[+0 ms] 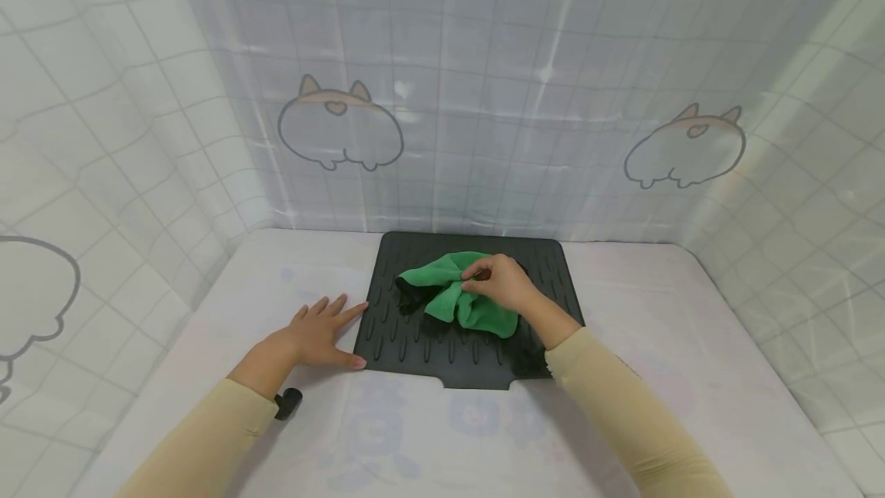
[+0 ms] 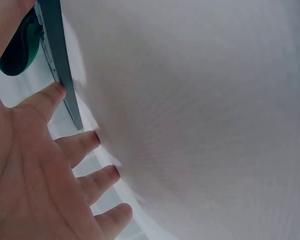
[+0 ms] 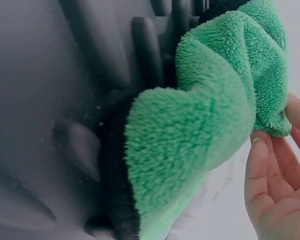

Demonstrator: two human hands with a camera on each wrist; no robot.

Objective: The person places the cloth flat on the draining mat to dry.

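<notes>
A green fleecy cloth with a dark edge lies bunched on a black ridged mat. My right hand pinches a fold of the cloth between thumb and fingers; the right wrist view shows the pinched green cloth close up, with the hand at its right. My left hand is spread flat, its thumb and index fingertip at the mat's left edge. In the left wrist view, the hand's fingers are splayed, the index tip against the mat's side.
The mat lies on a pale printed table cover. Translucent gridded curtains with dog drawings hang behind and along both sides. A small black object sits by my left wrist. Small crumbs dot the mat beside the cloth.
</notes>
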